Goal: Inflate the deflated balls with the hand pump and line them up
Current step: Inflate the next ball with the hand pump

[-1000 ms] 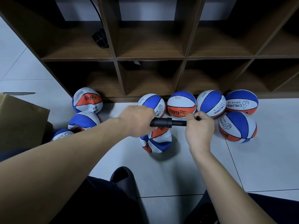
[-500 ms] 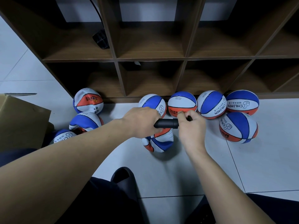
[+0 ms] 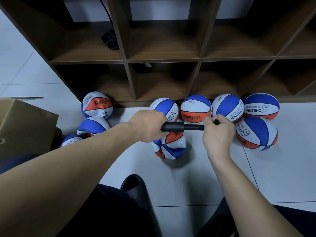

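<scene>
Gripping the stiff black pump (image 3: 172, 128), the left hand (image 3: 147, 127) holds its barrel, the right hand (image 3: 218, 132) its handle; the soft ball (image 3: 171, 146) dents easily.

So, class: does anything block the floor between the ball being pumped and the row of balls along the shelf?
Nothing visible does: only bare white tile floor separates the dented blue-white-orange ball from the row's blue-topped ball.

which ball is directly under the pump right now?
The crumpled ball alone on the open floor, just below the black pump. Its skin is dented and folded; the others sit along the shelf base or by the cardboard box.
</scene>
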{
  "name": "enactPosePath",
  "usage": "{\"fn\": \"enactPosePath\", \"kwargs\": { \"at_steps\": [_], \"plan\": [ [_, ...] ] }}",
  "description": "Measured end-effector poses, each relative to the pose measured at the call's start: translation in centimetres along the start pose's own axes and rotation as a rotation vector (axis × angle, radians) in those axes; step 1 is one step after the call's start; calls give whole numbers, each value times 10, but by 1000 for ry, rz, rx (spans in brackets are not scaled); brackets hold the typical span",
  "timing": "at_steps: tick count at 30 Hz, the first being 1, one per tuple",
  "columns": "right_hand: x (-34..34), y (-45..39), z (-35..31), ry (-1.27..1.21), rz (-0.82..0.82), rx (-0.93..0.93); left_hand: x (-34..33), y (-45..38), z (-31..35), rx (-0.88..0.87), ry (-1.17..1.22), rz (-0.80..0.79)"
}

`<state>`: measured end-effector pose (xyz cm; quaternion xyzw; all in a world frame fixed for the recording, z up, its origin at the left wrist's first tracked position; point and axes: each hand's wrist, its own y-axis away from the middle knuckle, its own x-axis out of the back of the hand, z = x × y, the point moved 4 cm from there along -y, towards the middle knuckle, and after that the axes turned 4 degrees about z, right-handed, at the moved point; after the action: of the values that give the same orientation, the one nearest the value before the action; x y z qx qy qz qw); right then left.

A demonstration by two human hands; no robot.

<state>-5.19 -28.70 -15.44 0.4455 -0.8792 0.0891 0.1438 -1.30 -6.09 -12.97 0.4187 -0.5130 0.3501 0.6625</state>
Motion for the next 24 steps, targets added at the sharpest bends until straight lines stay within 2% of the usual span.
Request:
{"fn": "enactPosePath", "kwargs": {
  "at_steps": [10,17,24],
  "plan": [
    [-24,32,-11,-25,-80,45,-7,0,17,-57,-26,12],
    [-20,18,0,-48,-159,-107,-2,-1,15,-79,-9,-8],
    [28,-43,8,-33,-117,-277,10,-4,-9,-15,25,-24]
  ]
}}
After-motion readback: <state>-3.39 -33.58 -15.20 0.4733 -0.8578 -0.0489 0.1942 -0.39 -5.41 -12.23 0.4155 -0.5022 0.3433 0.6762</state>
